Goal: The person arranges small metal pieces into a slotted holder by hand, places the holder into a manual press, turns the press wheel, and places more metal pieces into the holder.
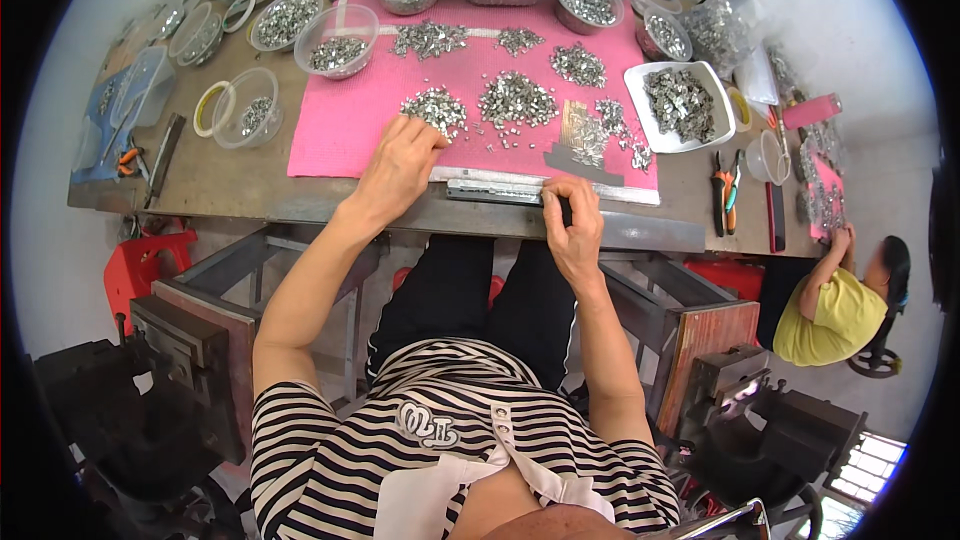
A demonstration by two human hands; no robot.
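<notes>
Heaps of small silvery metal parts (516, 100) are spread over a pink rectangular mat (340, 125) on a brown worktable (240, 180). The left hand (400, 165) is laid on the mat with fingers curled loosely, its fingertips (436, 136) touching the heap of parts (436, 110) at its 1 o'clock; whether a piece is pinched there cannot be told. The right hand (573, 225) is closed around the right end of a long narrow grey metal strip (495, 189), which lies along the mat's near edge, at 9 o'clock from that hand. Clear round plastic tubs of metal parts (337, 40) are ranged at 11 o'clock from the left hand, and a white square tray of parts (680, 105) is set at 1 o'clock from the right hand. Red-handled pliers (726, 190) lie at 3 o'clock. Another person in a yellow shirt (830, 315) is seated at the table's far right end.
</notes>
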